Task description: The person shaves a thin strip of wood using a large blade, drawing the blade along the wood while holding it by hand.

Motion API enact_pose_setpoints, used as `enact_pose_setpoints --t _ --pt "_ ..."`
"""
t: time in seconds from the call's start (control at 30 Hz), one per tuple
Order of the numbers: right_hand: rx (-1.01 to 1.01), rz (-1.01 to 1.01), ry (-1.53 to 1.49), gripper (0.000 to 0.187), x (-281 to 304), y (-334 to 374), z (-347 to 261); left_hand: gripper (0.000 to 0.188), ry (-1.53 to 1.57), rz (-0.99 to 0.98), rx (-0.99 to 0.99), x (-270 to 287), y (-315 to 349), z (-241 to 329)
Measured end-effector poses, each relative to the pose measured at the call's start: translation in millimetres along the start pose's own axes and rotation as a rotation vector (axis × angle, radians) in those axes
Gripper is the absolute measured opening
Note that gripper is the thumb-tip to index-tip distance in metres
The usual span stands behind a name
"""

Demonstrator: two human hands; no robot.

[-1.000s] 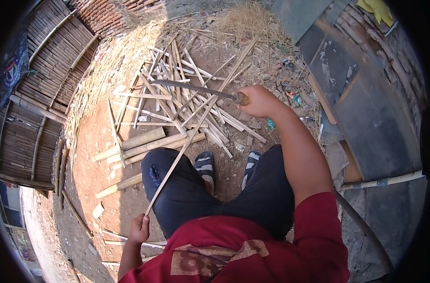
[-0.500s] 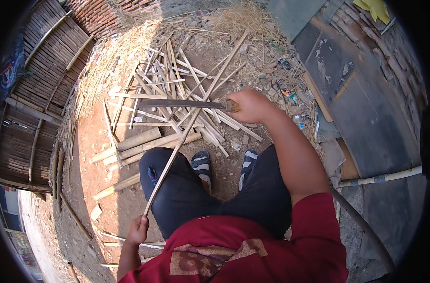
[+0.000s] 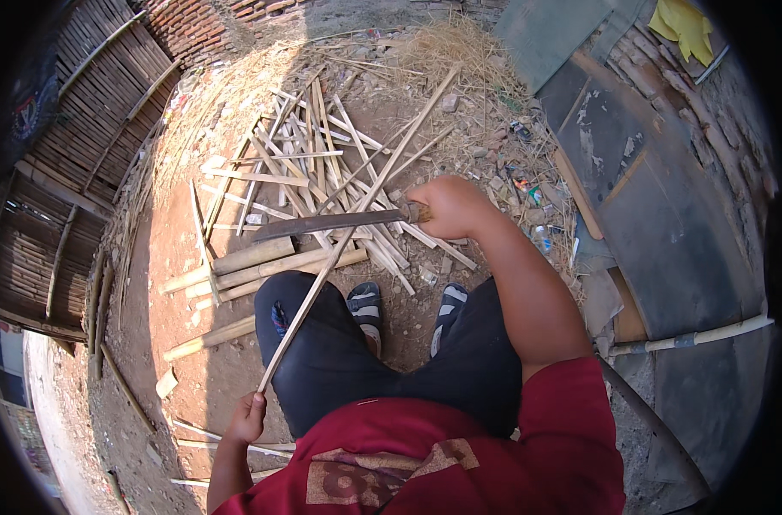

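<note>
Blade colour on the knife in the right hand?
Dark grey-brown blade, best seen in the head view.

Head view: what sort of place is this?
Probably an outdoor yard doubling as a work spot: partly sunlit dirt ground, a loose pile of pale strips and a slatted wall at the left.

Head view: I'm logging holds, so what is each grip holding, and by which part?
The right grip holds the knife by its handle; the left grip holds the strip by its near end.
</note>
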State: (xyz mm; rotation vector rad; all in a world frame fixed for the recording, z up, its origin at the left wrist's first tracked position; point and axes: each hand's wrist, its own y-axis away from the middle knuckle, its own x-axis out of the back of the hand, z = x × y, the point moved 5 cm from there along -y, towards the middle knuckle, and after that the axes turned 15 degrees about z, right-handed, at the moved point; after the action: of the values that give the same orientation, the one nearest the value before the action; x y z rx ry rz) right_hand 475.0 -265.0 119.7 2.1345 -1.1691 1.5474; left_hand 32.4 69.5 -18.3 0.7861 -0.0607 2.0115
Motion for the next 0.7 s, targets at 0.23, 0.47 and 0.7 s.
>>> enact_pose_setpoints --t 0.23,0.47,0.7 --pt "-0.11 0.138 -0.2 0.033 7.9 6.7 28.8 0.05 0.021 -0.026 0.042 -0.3 8.3 -13.0" --pt "-0.433 0.1 -0.394 0.043 4.1 6.5 88.2 0.051 -0.124 0.071 -0.08 -3.8 2.3 -6.2" --pt "-0.078 0.387 -0.154 0.039 18.5 13.7 50.1 0.051 0.012 0.0 0.039 -0.8 9.0 -10.6"
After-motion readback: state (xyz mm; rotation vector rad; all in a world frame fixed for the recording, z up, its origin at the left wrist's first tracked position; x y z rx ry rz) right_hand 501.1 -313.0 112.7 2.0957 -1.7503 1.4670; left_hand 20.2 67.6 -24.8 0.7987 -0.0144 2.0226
